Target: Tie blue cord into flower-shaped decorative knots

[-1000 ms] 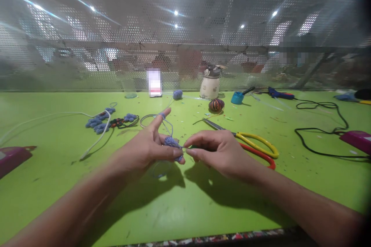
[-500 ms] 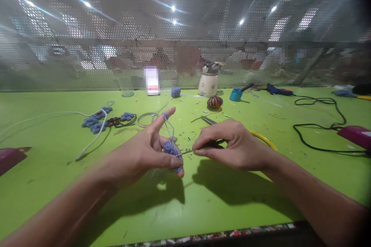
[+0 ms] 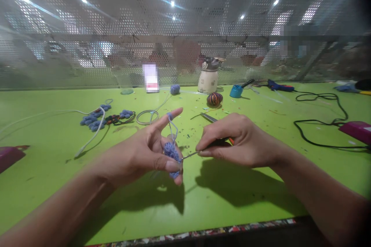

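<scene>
Between the thumb and fingers of my left hand [image 3: 145, 150] is a small blue-purple crochet piece [image 3: 171, 151]. Yarn [image 3: 174, 128] runs from it up to my raised index finger, where it is looped around. My right hand [image 3: 236, 141] pinches a thin metal crochet hook [image 3: 189, 155], whose tip meets the right edge of the piece; the handle is mostly covered by my fingers. Beyond the hands, a ball of the same blue yarn [image 3: 175, 89] sits on the green table [image 3: 139, 216], its strand trailing toward my left hand.
Finished crochet pieces [image 3: 94, 119] and a white cable [image 3: 102, 123] lie left. Scissors [image 3: 208, 117] are partly behind my right hand. Farther back are a multicoloured yarn ball [image 3: 215, 99], a bottle [image 3: 208, 79], a blue pot [image 3: 236, 91] and a glue gun [image 3: 279, 85]. A mesh panel [image 3: 179, 27] stands behind.
The hook's tip has shifted from over the crochet piece to its right edge. My right hand has moved slightly right, and my left index finger leans further right. The view has tilted slightly.
</scene>
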The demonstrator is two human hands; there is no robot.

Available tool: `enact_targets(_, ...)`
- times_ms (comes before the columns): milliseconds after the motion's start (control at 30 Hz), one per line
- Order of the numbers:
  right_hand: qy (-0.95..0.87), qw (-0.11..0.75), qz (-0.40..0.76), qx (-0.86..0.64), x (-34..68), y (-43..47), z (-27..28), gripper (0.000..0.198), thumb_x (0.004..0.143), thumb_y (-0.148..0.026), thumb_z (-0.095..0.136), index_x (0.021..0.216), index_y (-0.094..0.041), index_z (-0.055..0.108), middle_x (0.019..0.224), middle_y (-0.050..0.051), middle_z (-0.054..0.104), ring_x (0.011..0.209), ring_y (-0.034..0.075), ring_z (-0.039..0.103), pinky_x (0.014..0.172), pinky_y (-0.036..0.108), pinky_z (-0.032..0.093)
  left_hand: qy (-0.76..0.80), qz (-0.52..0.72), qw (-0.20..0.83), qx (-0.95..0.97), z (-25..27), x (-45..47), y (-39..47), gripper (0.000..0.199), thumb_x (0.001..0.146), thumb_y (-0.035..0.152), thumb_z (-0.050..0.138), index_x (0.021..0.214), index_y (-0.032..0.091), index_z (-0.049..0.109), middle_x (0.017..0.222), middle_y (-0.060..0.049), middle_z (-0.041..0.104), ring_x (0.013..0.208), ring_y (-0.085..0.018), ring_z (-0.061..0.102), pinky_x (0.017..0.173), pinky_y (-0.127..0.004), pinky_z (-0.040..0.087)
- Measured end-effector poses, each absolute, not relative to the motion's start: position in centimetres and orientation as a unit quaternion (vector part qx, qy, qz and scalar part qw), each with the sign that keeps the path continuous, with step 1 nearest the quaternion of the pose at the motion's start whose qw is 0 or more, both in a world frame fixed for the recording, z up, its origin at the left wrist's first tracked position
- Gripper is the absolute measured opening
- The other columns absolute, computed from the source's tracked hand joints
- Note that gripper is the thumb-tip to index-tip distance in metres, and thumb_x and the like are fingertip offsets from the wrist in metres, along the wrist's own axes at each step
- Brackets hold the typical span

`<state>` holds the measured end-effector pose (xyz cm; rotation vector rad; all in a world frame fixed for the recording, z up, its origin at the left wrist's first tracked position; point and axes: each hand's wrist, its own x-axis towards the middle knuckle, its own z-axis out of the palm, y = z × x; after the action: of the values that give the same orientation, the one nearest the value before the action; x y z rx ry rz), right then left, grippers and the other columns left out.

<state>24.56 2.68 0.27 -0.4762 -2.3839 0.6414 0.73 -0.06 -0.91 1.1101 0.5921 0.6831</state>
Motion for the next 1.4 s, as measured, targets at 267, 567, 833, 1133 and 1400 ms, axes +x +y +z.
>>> enact_targets(267, -0.877, 0.275, 0.331, -0.213, 24.7, 2.7, 0.1, 0.008, 0.082, -0.02, 0.071, 0.081, -0.014, 0.076, 0.066, 0.003, 0.071, 0.056, 0.011, 0.06, 0.052, 0.021, 0.046, 0.273, 0.302, 0.735, 0.542, -0.9, 0.6, 0.1, 0.105, 0.075, 0.003, 0.073, 0.155, 0.036, 0.012, 0.075, -0.003, 0.073, 0.065, -0.017, 0.07, 0.065, -0.029, 0.054)
enact_targets(567, -0.759, 0.308, 0.489, -0.299, 23.0, 2.5, -1.2, 0.009, 0.081, -0.021, 0.068, 0.079, -0.013, 0.071, 0.058, -0.001, 0.06, 0.047, 0.006, 0.046, 0.044, 0.019, 0.035, 0.375, 0.381, 0.613, 0.581, -0.9, 1.3, 0.3, 0.102, 0.067, 0.009, 0.083, 0.152, 0.024, 0.03, 0.07, 0.001, 0.07, 0.069, -0.015, 0.069, 0.066, -0.023, 0.051)
enact_targets(833, -0.733, 0.321, 0.519, -0.301, 22.5, 2.0, -1.5, 0.035, 0.087, -0.021, 0.063, 0.121, -0.018, 0.069, 0.057, -0.005, 0.054, 0.046, 0.005, 0.041, 0.043, 0.019, 0.032, 0.381, 0.407, 0.596, 0.579, -0.9, 1.2, 0.3, 0.104, 0.072, 0.016, 0.081, 0.155, 0.028, 0.02, 0.077, -0.002, 0.074, 0.079, -0.02, 0.071, 0.075, -0.03, 0.051)
enact_targets(1133, -0.66, 0.355, 0.582, -0.316, 22.5, 2.5, -2.0, 0.033, 0.081, -0.023, 0.068, 0.113, -0.014, 0.074, 0.053, -0.005, 0.051, 0.043, 0.004, 0.036, 0.04, 0.019, 0.024, 0.385, 0.445, 0.614, 0.526, -0.8, 1.7, 0.4, 0.065, 0.081, 0.024, 0.073, 0.14, 0.017, 0.047, 0.082, -0.004, 0.072, 0.077, -0.019, 0.069, 0.07, -0.031, 0.05)
enact_targets(1400, -0.658, 0.346, 0.585, -0.325, 22.5, 2.8, -2.4, 0.033, 0.08, -0.026, 0.07, 0.111, -0.016, 0.075, 0.052, -0.005, 0.05, 0.043, 0.005, 0.036, 0.041, 0.02, 0.024, 0.398, 0.451, 0.578, 0.551, -1.4, 1.5, 1.0, 0.057, 0.074, 0.019, 0.078, 0.128, 0.018, 0.06, 0.075, 0.001, 0.067, 0.075, -0.015, 0.063, 0.077, -0.031, 0.045)
